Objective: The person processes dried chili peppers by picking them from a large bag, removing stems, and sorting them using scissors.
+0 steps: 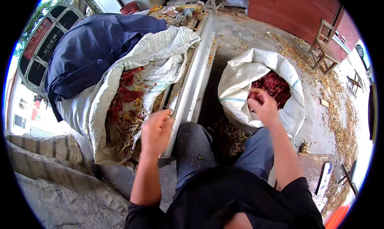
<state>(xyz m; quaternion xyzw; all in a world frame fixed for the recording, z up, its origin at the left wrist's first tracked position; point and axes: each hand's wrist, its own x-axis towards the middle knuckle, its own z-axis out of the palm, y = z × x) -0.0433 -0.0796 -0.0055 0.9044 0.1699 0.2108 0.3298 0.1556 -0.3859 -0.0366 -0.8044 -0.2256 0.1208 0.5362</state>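
My left hand (pixel 157 131), blurred, has its fingers curled. It hovers beside the mouth of a white woven sack (pixel 99 124) lying on its side on a bench. Dried red chili peppers (pixel 129 96) lie in that mouth, among straw-like stems and yellowish bits (pixel 127 130). On the right an upright white woven sack (pixel 232 79) with a rolled rim holds many dark red chili peppers (pixel 274 85). Over its near rim is my right hand (pixel 264 106), fingers bent and blurred against the red; whether it grips a pepper is unclear.
Dark blue cloth (pixel 99 46) covers the lying sack. A pale metal rail (pixel 192 70) edges the bench, where grey gloves (pixel 183 16) lie at the far end. Wooden chairs (pixel 325 47) and scattered straw (pixel 336 115) are on the right. A striped tarp (pixel 60 181) lies at lower left.
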